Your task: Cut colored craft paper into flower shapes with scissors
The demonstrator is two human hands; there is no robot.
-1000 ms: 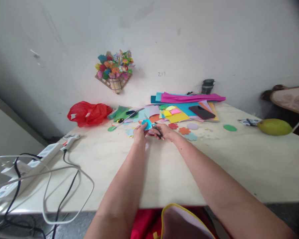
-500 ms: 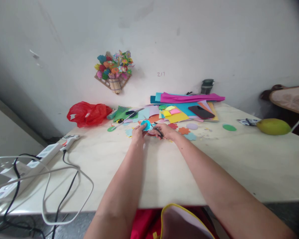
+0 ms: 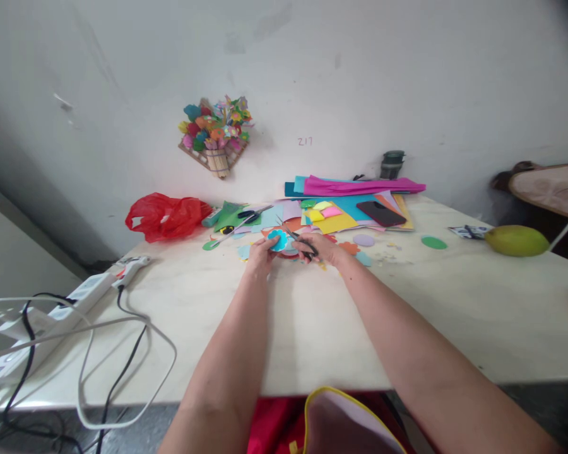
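Note:
My left hand [image 3: 261,253] pinches a blue paper flower [image 3: 278,240] with a scalloped edge, over the middle of the table. Dark-handled scissors [image 3: 305,244] sit in my right hand [image 3: 322,248], their blades pointing up and left beside the flower. Whether the blades touch the paper I cannot tell. Beneath and around both hands lie paper cut-outs, among them an orange flower [image 3: 349,248], a lilac oval [image 3: 363,240] and a green oval [image 3: 434,243]. Small paper scraps [image 3: 392,254] are scattered to the right.
Coloured paper sheets [image 3: 341,222] lie at the back with a phone [image 3: 381,213] on them. A second pair of scissors [image 3: 250,216] and a red plastic bag [image 3: 165,216] are at left. A power strip [image 3: 88,290] with cables occupies the left edge. A yellow-green fruit [image 3: 517,241] rests at right.
My right hand and the scissors have shifted slightly to the right, and the scissors have turned a little. The blue flower stays in my left hand, tilted somewhat differently.

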